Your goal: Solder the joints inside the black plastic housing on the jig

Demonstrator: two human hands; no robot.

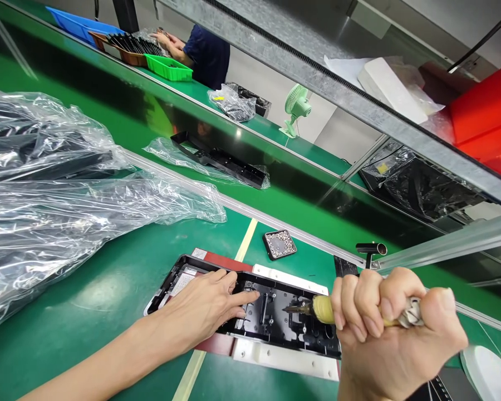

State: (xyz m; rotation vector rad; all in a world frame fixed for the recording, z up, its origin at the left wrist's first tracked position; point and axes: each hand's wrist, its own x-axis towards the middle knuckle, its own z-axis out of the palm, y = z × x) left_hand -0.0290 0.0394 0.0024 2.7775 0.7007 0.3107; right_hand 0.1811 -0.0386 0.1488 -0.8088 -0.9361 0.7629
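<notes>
A long black plastic housing (pixel 275 312) lies open side up, slanting across the work spot in front of me. My left hand (pixel 211 298) rests on its left half, fingers spread, with nothing held. In a fist, my right hand (pixel 392 323) grips a yellow-handled soldering iron (pixel 323 309), thumb up near its taped end. The dark tapered tip points left, over the housing's inside; whether it touches cannot be made out. White fixture blocks (pixel 286 359) flank the housing, above a reddish-brown base plate (pixel 219 344). Behind them sits a small black dish (pixel 279 244) of tiny metal parts.
Plastic-wrapped black parts (pixel 58 161) fill the left side. Another black housing (pixel 219 159) lies on the green belt beyond the metal rail. A tube-shaped holder (pixel 371 249) stands behind my right hand. Overhead runs a metal shelf (pixel 338 89). A co-worker (pixel 206 55) sits across, near bins.
</notes>
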